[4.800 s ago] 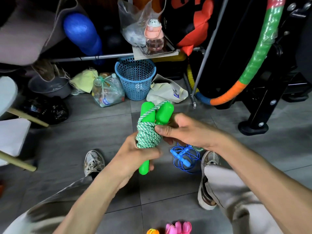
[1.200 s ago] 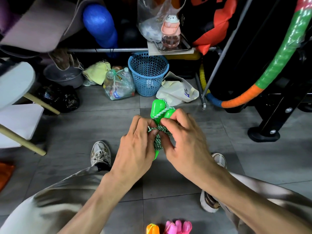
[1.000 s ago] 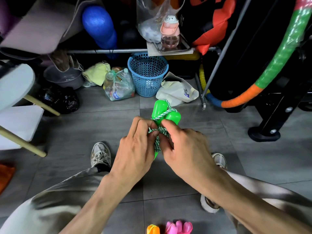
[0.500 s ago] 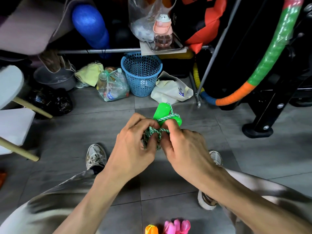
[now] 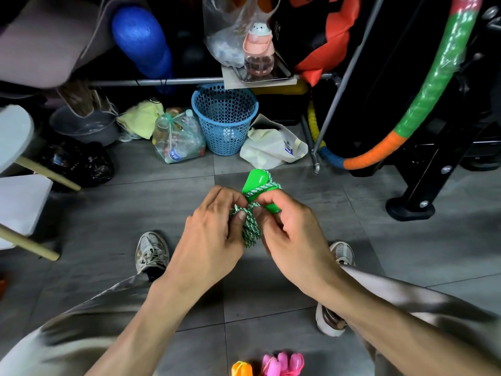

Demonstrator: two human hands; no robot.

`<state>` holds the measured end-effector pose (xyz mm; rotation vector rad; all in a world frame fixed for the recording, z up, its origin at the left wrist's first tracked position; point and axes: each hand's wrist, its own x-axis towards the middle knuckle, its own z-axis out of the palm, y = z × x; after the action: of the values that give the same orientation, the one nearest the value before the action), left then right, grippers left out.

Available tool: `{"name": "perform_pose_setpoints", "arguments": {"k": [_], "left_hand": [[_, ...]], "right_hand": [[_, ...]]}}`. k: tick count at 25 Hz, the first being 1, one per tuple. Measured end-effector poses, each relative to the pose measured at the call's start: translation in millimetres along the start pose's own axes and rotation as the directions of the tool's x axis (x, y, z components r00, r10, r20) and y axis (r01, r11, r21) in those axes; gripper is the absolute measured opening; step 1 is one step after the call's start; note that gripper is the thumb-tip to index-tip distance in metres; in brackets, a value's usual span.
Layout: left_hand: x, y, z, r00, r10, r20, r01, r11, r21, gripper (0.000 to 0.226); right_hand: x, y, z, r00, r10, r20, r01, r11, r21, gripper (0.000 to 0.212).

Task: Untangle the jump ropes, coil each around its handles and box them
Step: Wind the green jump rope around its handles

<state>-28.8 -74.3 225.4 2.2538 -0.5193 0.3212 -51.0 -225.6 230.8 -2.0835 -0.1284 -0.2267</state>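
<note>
Coiling step, near finish. Left hand [image 5: 208, 240] and right hand [image 5: 292, 234] both pinch green rope [image 5: 250, 229] wound on its handles [image 5: 256, 183], mid-air above floor. Next: tuck loose end, then box; no box in view.

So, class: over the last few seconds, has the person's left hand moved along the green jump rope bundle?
Yes. The left hand has moved up from the handles' lower end to the green rope coil, towards the blue basket.
</note>
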Motion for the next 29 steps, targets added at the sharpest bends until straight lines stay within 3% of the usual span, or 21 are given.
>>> {"name": "perform_pose_setpoints", "arguments": {"k": [5, 11, 14, 16, 19, 21, 26, 29], "left_hand": [[-4.7, 4.0, 3.2, 0.999, 0.04, -0.034, -0.039, 0.999, 0.024, 0.008], [-3.9, 7.6, 0.8, 0.991, 0.059, -0.123, -0.057, 0.998, 0.024, 0.012], [-8.1, 9.9, 0.5, 0.987, 0.045, -0.151, -0.045, 0.999, 0.004, 0.009], [-10.2, 9.1, -0.6, 0.985, 0.039, -0.166, -0.037, 0.999, 0.017, 0.009], [-10.2, 6.4, -5.7, 0.98, 0.046, -0.193, -0.036, 0.998, 0.056, 0.011], [-9.1, 6.9, -7.7, 0.977, 0.071, -0.199, -0.048, 0.992, 0.119, 0.012], [-8.6, 12.0, -7.6, 0.968, 0.117, -0.223, -0.068, 0.974, 0.216, 0.011], [-8.2, 10.2, -7.1, 0.964, 0.137, -0.228, -0.086, 0.972, 0.218, 0.01]], "right_hand": [[8.8, 1.2, -7.1, 0.998, 0.028, -0.061, -0.027, 1.0, 0.016, 0.018], [6.6, -8.1, -11.3, 0.993, -0.05, -0.11, 0.067, 0.985, 0.158, 0.006], [8.9, -8.2, -15.1, 0.966, -0.23, -0.121, 0.22, 0.971, -0.089, 0.005], [7.7, -10.4, -13.9, 0.926, -0.362, -0.103, 0.306, 0.883, -0.356, 0.012], [3.3, -12.7, -7.8, 0.893, -0.449, -0.033, 0.364, 0.763, -0.535, 0.02], [-0.3, -13.4, -1.1, 0.891, -0.454, -0.011, 0.368, 0.735, -0.569, 0.023], [5.3, -17.4, 1.4, 0.901, -0.427, -0.074, 0.347, 0.813, -0.468, 0.011], [5.6, -19.8, 1.5, 0.891, -0.453, 0.023, 0.394, 0.748, -0.534, 0.014]]}}
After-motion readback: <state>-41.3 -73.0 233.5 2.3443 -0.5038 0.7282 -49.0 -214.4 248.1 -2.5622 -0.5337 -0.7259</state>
